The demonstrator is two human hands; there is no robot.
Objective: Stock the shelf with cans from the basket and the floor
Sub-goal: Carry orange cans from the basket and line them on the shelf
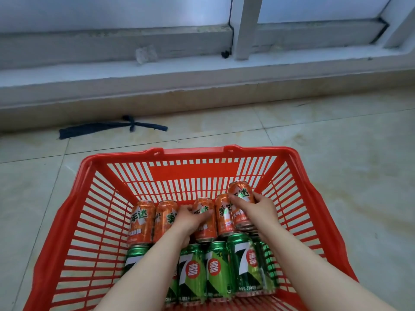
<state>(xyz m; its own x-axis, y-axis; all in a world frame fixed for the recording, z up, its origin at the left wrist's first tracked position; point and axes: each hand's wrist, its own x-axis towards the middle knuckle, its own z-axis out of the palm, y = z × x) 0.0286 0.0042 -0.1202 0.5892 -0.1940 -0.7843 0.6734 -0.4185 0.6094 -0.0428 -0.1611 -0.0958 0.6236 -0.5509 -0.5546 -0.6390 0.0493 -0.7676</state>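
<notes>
Red plastic slats form the basket (94,221) standing on the pale tiled floor (336,153), its near rim cut off by the bottom edge of the view. Inside lie two rows of cans: orange cans (141,221) along the far side and green cans (215,270) nearer, several partly covered by the forearms. The left hand (190,217) lies over one middle orange can (205,223), fingers curled around it, though how firmly it grips cannot be told. The right hand (258,207) has its fingers closed around the end orange can (241,198), which sits tilted and higher than its neighbours. A dark strip of cloth (110,127) lies by the wall. No shelf is visible.
</notes>
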